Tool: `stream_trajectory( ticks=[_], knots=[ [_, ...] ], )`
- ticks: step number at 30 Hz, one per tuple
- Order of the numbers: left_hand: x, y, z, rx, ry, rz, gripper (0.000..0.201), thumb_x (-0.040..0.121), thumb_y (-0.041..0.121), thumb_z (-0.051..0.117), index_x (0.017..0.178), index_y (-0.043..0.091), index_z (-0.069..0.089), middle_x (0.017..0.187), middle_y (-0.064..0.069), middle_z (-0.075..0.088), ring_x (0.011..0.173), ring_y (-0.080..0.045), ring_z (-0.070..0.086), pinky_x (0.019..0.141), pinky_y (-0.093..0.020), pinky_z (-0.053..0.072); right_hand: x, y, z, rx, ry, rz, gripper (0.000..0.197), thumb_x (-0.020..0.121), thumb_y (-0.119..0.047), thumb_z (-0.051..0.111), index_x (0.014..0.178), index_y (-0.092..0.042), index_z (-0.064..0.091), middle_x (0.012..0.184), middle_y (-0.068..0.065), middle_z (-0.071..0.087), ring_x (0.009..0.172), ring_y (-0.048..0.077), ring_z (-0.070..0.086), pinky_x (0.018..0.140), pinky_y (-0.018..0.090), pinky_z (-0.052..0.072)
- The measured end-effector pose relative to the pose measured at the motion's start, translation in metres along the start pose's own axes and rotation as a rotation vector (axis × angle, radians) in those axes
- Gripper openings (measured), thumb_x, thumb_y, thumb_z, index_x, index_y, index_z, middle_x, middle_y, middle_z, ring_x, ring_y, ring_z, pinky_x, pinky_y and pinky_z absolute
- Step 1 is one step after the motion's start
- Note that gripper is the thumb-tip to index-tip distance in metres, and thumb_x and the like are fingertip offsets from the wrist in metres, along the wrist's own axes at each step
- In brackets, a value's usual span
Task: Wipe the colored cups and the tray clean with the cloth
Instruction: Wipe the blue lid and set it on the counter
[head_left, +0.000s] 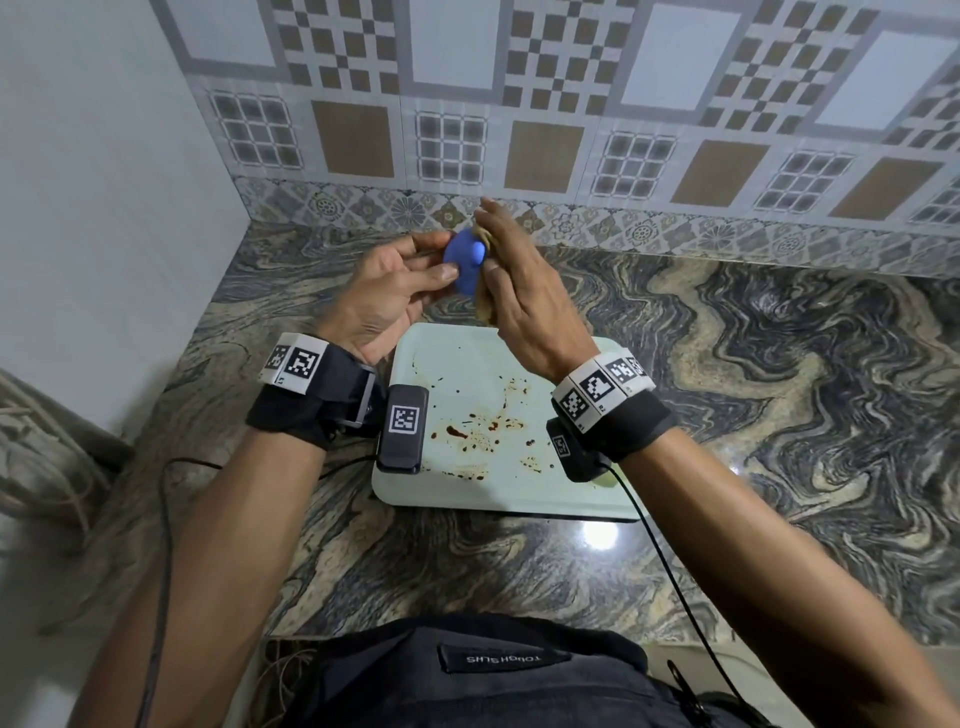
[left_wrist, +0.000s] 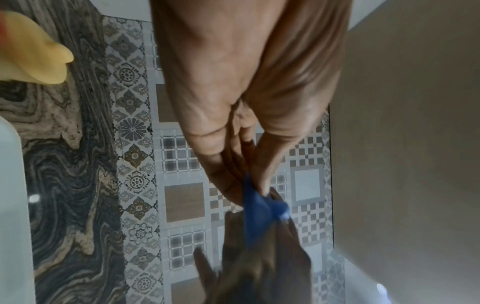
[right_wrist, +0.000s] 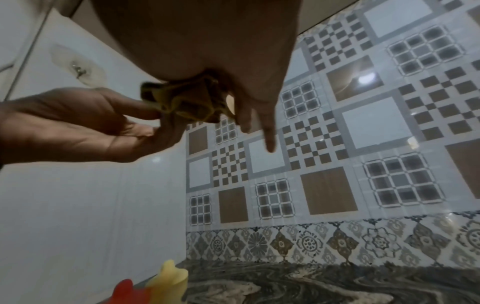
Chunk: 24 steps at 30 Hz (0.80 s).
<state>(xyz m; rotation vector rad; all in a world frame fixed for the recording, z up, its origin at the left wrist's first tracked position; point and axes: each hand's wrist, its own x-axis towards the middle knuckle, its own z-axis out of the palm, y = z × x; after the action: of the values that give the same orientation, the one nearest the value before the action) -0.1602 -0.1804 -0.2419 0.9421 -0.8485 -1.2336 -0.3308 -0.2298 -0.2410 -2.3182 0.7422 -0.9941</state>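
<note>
A small blue cup (head_left: 466, 265) is held in the air above the far end of the tray, pinched by my left hand (head_left: 410, 280) with its thumb and fingers. My right hand (head_left: 511, 270) presses a bunched yellow-brown cloth (head_left: 485, 306) against the cup's right side; the cloth (right_wrist: 187, 102) is gripped in the palm while two fingers (right_wrist: 270, 142) point out straight. The pale green tray (head_left: 452, 364) lies on the counter below, spattered with brown stains (head_left: 470, 431). A yellow cup (right_wrist: 170, 281) and a red cup (right_wrist: 127, 292) stand low at the edge of the right wrist view.
The marble counter (head_left: 753, 389) stretches to the right of the tray. A patterned tile wall (head_left: 571, 130) rises close behind the hands, and a plain white wall (head_left: 104, 208) closes the left side. Cables run from both wrist cameras over the counter's front edge.
</note>
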Motion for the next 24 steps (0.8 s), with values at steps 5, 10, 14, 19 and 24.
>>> stream_trajectory(
  ticks=[5,10,14,19,24],
  knots=[
    [-0.005,0.004,-0.008,0.044,-0.138,-0.025,0.031,0.09,-0.009,0.052,0.117,0.005,0.057,0.104,-0.006,0.073,0.1,-0.017,0.068,0.09,-0.028,0.055,-0.006,0.001,0.001,-0.071,0.004,-0.04,0.047,0.102,-0.027,0.028,0.145,-0.017,0.043,0.151,0.001,0.045,0.139,0.017,0.043,0.109,0.046,0.041],
    [-0.006,0.017,-0.012,0.063,-0.231,-0.089,0.048,0.08,0.006,0.066,0.125,0.0,0.054,0.107,-0.008,0.072,0.102,-0.019,0.068,0.09,-0.029,0.055,-0.009,-0.002,0.001,-0.012,-0.015,-0.12,0.044,0.102,-0.011,0.033,0.144,-0.003,0.042,0.16,0.008,0.031,0.144,0.008,0.033,0.114,0.025,0.036],
    [-0.003,0.016,-0.001,-0.064,-0.094,-0.085,0.022,0.093,0.001,0.053,0.114,0.005,0.059,0.1,-0.005,0.074,0.094,-0.014,0.07,0.086,-0.024,0.056,-0.006,-0.005,0.007,0.031,0.008,-0.066,0.043,0.105,-0.011,0.035,0.147,-0.001,0.036,0.152,0.016,0.038,0.14,0.022,0.04,0.114,0.024,0.034],
    [-0.004,0.0,0.018,-0.129,0.127,-0.047,0.014,0.097,0.002,0.051,0.107,0.005,0.06,0.097,-0.006,0.073,0.086,-0.013,0.071,0.075,-0.023,0.056,-0.003,-0.003,0.012,0.02,0.073,-0.009,0.043,0.106,-0.01,0.036,0.146,0.002,0.035,0.148,0.018,0.04,0.137,0.026,0.042,0.115,0.032,0.033],
    [-0.011,0.005,0.027,-0.052,0.059,-0.044,0.031,0.091,-0.014,0.05,0.115,0.005,0.055,0.11,-0.01,0.069,0.094,-0.016,0.069,0.078,-0.025,0.056,-0.003,0.0,0.004,0.051,0.121,0.007,0.041,0.102,-0.003,0.035,0.143,0.003,0.039,0.141,0.017,0.047,0.125,0.016,0.047,0.106,0.011,0.033]
  ],
)
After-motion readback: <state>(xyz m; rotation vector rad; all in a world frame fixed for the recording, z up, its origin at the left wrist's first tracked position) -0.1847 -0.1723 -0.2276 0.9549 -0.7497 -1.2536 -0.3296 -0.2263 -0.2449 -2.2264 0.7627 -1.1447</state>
